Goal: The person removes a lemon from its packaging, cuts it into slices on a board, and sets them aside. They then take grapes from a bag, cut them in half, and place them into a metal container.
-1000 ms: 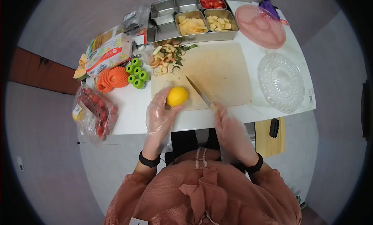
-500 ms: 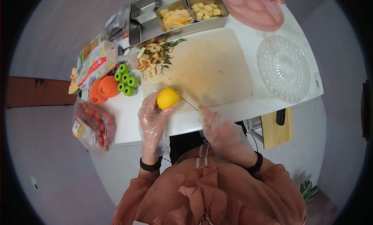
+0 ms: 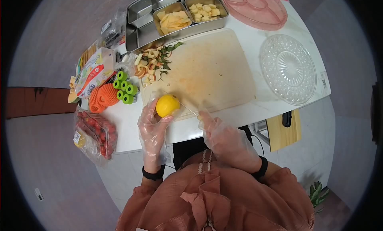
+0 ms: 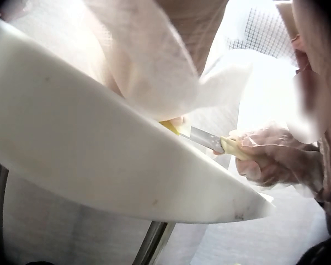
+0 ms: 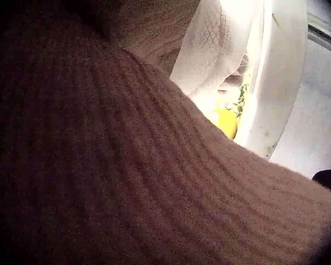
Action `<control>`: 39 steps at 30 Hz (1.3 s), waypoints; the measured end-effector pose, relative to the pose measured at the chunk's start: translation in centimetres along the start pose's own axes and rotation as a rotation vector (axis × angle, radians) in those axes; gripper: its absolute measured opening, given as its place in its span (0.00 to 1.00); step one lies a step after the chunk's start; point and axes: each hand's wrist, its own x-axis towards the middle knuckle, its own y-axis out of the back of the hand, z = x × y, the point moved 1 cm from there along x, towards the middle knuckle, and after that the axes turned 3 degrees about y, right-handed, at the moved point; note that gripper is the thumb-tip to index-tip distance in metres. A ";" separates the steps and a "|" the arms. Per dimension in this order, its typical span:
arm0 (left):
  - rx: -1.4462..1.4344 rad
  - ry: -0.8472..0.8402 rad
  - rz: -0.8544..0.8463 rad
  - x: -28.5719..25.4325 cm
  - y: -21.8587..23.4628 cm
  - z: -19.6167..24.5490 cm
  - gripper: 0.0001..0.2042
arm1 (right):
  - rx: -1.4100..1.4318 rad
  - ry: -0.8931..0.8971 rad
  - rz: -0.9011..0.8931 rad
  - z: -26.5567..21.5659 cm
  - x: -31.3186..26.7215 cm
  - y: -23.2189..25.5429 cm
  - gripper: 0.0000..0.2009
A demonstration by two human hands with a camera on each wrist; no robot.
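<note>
In the head view my left hand [image 3: 153, 125], in a clear plastic glove, holds a yellow lemon [image 3: 167, 106] at the near left corner of the cutting board [image 3: 211, 67]. My right hand [image 3: 225, 137], also gloved, grips a knife [image 3: 189, 109] by its pale handle. The blade reaches left, its far end right at the lemon's upper right side. From the left wrist the blade [image 4: 205, 139] and the right hand [image 4: 276, 154] show beyond the table edge; most of the lemon is hidden. A sleeve fills much of the right wrist view, with the lemon [image 5: 225, 123] beyond it.
Fruit peelings and green leaves [image 3: 153, 61] lie on the board's left part. Behind stands a steel tray [image 3: 191, 36] with cut fruit in its tubs. Left are green-capped cutters [image 3: 127, 89], orange foam nets [image 3: 107, 95] and bagged red fruit [image 3: 95, 129]; right, a clear glass plate [image 3: 289, 69].
The knife has swung from pointing up over the board to lying against the lemon. Both hands have shifted left in the head view, which has itself turned.
</note>
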 end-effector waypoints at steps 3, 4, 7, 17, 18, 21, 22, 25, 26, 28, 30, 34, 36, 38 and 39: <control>0.016 -0.005 -0.005 0.0 0.1 -0.1 0.28 | -0.014 -0.050 -0.054 -0.4 0.1 0.4 0.29; 0.015 -0.008 -0.007 0.1 0.1 -0.1 0.28 | -0.015 -0.053 -0.066 -0.4 0.1 0.5 0.29; 0.015 -0.014 -0.012 0.1 0.2 -0.2 0.28 | -0.010 -0.073 -0.089 -0.4 -0.2 0.2 0.30; -0.037 0.018 -0.025 0.2 0.1 -0.2 0.27 | -0.016 -0.077 -0.126 -0.7 0.1 1.2 0.31; -0.038 0.019 -0.028 0.2 0.1 -0.2 0.27 | -0.016 -0.080 -0.126 -0.7 0.0 1.0 0.31; -0.063 0.041 -0.019 0.2 0.1 -0.2 0.28 | -0.016 -0.073 -0.136 -0.5 0.0 0.7 0.31; -0.068 0.034 -0.022 0.2 0.1 -0.2 0.28 | -0.018 -0.075 -0.142 -0.6 0.1 0.8 0.31; -0.056 0.027 -0.020 0.2 0.2 -0.3 0.28 | -0.016 -0.063 -0.130 -0.7 0.2 1.1 0.30; -0.040 0.025 -0.015 0.1 0.2 -0.3 0.28 | -0.012 -0.048 -0.111 -0.7 0.1 1.1 0.29; -0.031 0.032 -0.011 0.1 0.0 0.0 0.28 | -0.077 -0.039 -0.103 -0.7 0.1 0.3 0.28; -0.022 0.038 -0.006 0.1 0.0 0.0 0.27 | -0.142 -0.030 -0.095 -0.6 0.1 0.2 0.27; -0.040 0.030 0.006 0.1 0.0 -0.2 0.27 | -0.038 -0.040 -0.143 -0.8 0.4 1.3 0.27; -0.019 0.018 0.006 0.1 0.1 -0.2 0.28 | -0.038 -0.045 -0.131 -0.9 0.3 1.1 0.27; -0.037 0.044 0.005 0.1 0.1 -0.1 0.28 | 0.040 -0.060 -0.065 -0.8 0.3 0.9 0.28; -0.036 0.047 0.005 0.1 0.1 -0.1 0.28 | 0.042 -0.060 -0.066 -0.9 0.4 1.1 0.28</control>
